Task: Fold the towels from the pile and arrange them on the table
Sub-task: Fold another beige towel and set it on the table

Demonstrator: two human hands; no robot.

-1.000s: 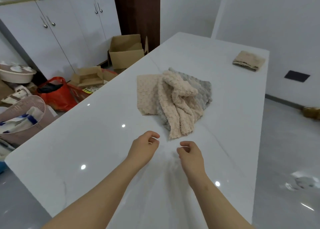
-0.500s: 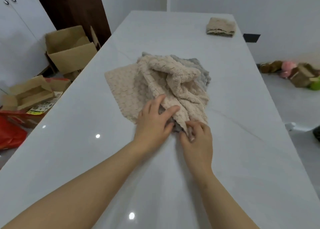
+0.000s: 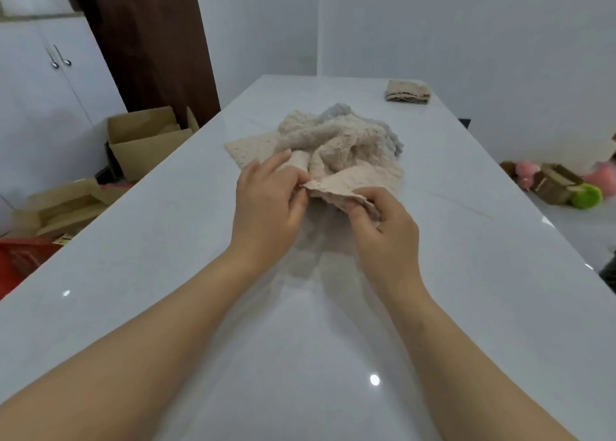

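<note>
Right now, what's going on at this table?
A person is working at a pile of unfolded towels on the white table. The left hand and right hand each pinch the near edge of a beige towel, which is raised slightly off the tabletop. A grey towel shows at the back of the pile. One folded towel sits near the far right corner.

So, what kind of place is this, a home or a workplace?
Probably a storage or laundry room in a home, though I cannot be sure: white cupboards along the wall, open cardboard boxes on the floor, and soft toys beside the long white table.
</note>
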